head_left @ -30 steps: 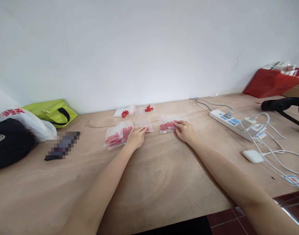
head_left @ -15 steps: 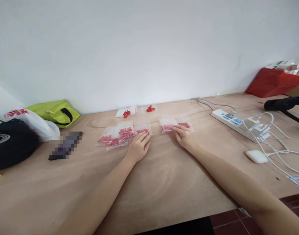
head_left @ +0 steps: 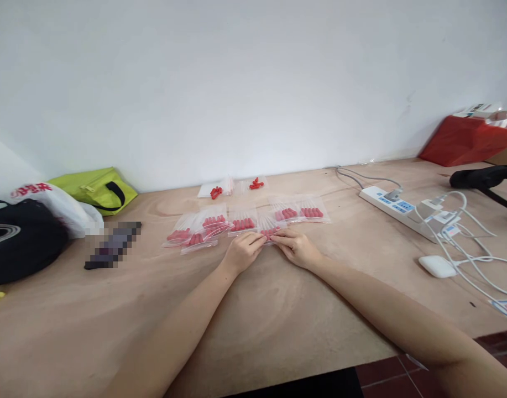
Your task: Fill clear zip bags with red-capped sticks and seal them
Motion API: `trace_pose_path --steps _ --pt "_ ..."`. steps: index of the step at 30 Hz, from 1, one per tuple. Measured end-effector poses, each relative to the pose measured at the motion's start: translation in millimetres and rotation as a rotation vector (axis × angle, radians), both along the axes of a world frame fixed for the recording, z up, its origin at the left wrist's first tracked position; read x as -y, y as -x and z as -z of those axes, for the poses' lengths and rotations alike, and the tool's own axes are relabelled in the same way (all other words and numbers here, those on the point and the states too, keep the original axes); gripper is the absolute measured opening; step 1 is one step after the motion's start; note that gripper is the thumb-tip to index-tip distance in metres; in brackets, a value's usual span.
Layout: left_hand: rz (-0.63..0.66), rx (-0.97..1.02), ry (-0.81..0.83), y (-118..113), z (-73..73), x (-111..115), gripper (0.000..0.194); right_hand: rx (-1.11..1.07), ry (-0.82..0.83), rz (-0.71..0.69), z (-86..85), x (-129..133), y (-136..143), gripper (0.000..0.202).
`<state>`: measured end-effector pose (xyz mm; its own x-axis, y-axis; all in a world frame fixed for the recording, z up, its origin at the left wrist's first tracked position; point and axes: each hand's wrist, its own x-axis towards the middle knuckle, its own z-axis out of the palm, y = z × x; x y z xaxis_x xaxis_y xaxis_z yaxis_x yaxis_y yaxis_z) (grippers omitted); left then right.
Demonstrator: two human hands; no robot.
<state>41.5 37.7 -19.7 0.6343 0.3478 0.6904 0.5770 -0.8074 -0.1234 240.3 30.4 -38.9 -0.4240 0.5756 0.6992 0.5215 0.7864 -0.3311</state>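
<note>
My left hand (head_left: 245, 250) and my right hand (head_left: 295, 247) meet at the lower edge of a small clear plastic bag (head_left: 271, 222) lying on the table. Both have fingers and thumb closed on that edge, partly covering it. Inside the bag are several red-ended pieces with thin pale stems, perhaps droppers. Similar bags lie around it: an overlapping group (head_left: 214, 220) at the left, one bag (head_left: 242, 218) beside my left hand, and a right pair with a left bag (head_left: 287, 211) and a right bag (head_left: 312, 210).
Loose red pieces (head_left: 215, 192) rest on a bag stack near the wall, with more red pieces (head_left: 256, 183) alongside. A power strip (head_left: 388, 203) with tangled cables and a white charger (head_left: 438, 266) occupy the right. Bags (head_left: 93, 188) and a pixelated dark object (head_left: 114, 246) are left.
My right hand has moved left from the right-hand bags, bringing one bag to the middle. My left hand has shifted slightly right, and both hands now meet at that bag.
</note>
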Motion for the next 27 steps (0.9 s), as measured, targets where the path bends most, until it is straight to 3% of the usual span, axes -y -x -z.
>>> trace_pose_path --steps 12,22,27 --pt "0.027 0.021 -0.115 -0.9 -4.2 -1.2 0.013 0.277 -0.306 0.216 -6.9 -10.8 -32.7 0.018" --pt "0.022 0.035 -0.106 -0.4 -3.4 -1.8 0.016 0.329 -0.366 0.237 -12.4 -7.9 -27.5 0.019" --pt "0.018 0.039 -0.075 -1.4 -2.8 -1.6 0.016 0.319 -0.379 0.215 -13.1 -5.9 -9.9 0.019"
